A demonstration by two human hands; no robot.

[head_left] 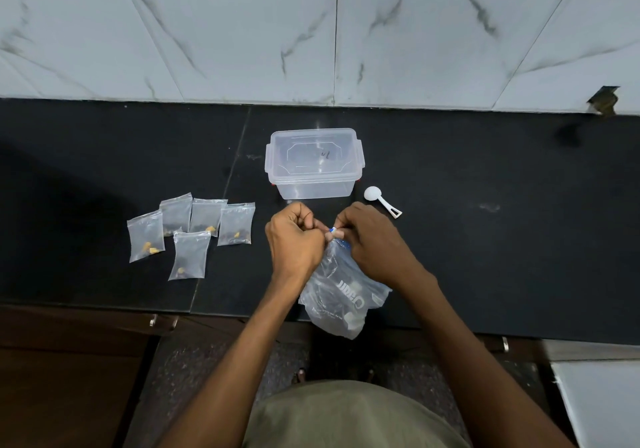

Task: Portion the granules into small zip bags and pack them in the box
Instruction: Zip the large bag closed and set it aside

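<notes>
The large clear bag (341,295) under your hands carries white print, seen upside down from your side; the letters cannot be made out with certainty, nor can the smaller print below them; on the lid of the box (314,162) there is a short dark handwritten mark, too small to read.

Your left hand (294,240) is curled tight, its fingertips pinching the gathered top of the large bag at its 12 o'clock end; your right hand (372,240) is curled the same way, thumb and fingers pinching that same neck from the other side, with a small blue and white piece (333,230) showing between the two hands; what that piece is you cannot tell from here; the knuckles of both hands nearly meet over the bag's mouth.

The large bag lies on the dark counter (485,240) with its lower end reaching over the counter's near edge at 6 o'clock; dark contents show through its film; the box stands closed at 12 o'clock from your hands, just beyond them, clear plastic with side clasps; a white scoop (381,201) lies at 1 o'clock, bowl toward the box, handle pointing away to the right; five small zip bags (188,231) lie flat in a loose cluster at 9 o'clock, some overlapping, each holding dark granules and a few yellow bits at its bottom.
</notes>
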